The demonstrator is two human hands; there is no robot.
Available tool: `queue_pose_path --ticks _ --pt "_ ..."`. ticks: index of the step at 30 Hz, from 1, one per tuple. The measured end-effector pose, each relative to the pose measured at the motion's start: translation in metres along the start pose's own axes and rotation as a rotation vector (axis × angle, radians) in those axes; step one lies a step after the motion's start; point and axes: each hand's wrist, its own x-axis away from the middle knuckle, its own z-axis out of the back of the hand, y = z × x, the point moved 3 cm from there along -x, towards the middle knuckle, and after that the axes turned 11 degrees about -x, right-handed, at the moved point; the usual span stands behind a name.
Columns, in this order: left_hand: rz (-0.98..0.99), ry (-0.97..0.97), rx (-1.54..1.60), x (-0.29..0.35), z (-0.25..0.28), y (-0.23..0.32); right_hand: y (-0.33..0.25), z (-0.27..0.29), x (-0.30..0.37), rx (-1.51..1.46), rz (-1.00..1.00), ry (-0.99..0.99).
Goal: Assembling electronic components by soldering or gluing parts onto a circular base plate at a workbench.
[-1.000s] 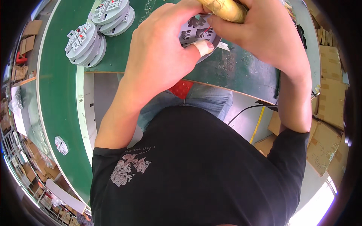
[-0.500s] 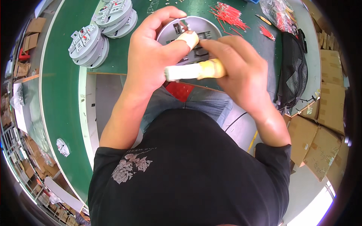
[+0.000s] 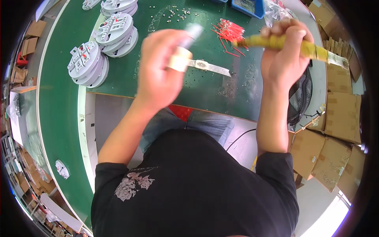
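Observation:
My left hand [image 3: 160, 75], blurred by motion, is closed over the table's near part, with a pale yellow wrap [image 3: 179, 59] on its thumb. A grey piece [image 3: 192, 33] sticks out past its fingers, probably the edge of the round grey housing; its inside is hidden. Farther right, my right hand [image 3: 282, 57] grips a long stick-shaped tool [image 3: 316, 51] wrapped in yellow tape. The tool's darker end points left over a pile of red wires [image 3: 231, 31], and its whitish end points right. A pale flat strip [image 3: 211, 68] lies on the table beside my left hand.
Stacks of round grey housings [image 3: 114, 29] with small fittings stand at the left. Small metal parts [image 3: 177, 14] are scattered at the back. Blue bins [image 3: 248, 8] and a clear plastic bag [image 3: 274, 14] are beyond the wires. A black mesh bag [image 3: 301, 96] lies right, near cardboard boxes [image 3: 341, 114].
My hands have moved apart. The right hand went up and right with the yellow tool, away from the housing. My left hand turned the housing, so its open side no longer shows.

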Motion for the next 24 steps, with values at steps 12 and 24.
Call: queue_pose_path --ticks 12,24 --pt "-0.526 -0.387 -0.667 0.044 -0.024 -0.017 0.097 -0.067 -0.027 -0.502 -0.006 0.164" --pt "-0.315 -0.217 -0.368 0.030 0.001 -0.027 0.099 -0.077 -0.021 -0.498 -0.008 0.126"
